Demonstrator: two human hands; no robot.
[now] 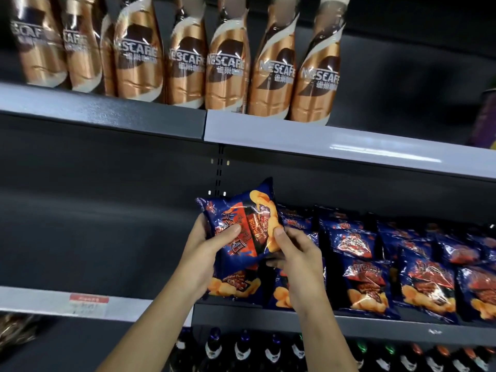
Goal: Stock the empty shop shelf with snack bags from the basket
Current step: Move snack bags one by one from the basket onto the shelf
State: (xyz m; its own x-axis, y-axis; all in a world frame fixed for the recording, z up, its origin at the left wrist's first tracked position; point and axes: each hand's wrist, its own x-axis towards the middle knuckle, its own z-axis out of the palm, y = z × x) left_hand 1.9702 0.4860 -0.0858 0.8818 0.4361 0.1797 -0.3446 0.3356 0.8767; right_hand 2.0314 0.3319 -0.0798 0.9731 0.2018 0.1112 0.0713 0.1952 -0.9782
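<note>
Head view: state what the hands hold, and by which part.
One snack bag: left hand grips its left edge, right hand its lower right edge.

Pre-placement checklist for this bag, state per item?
1. Left hand grips the snack bag, thumb on its front: ok.
2. Right hand grips the bag's other side: ok.
3. Bag squared to the shelf: not ok, it is tilted.
4. Free room on the shelf left of the stocked bags: ok, that section is bare.
5. Stocked bags sit behind the front edge, none hanging over: ok.
6. Bags left in the basket: cannot tell, it is out of view.
</note>
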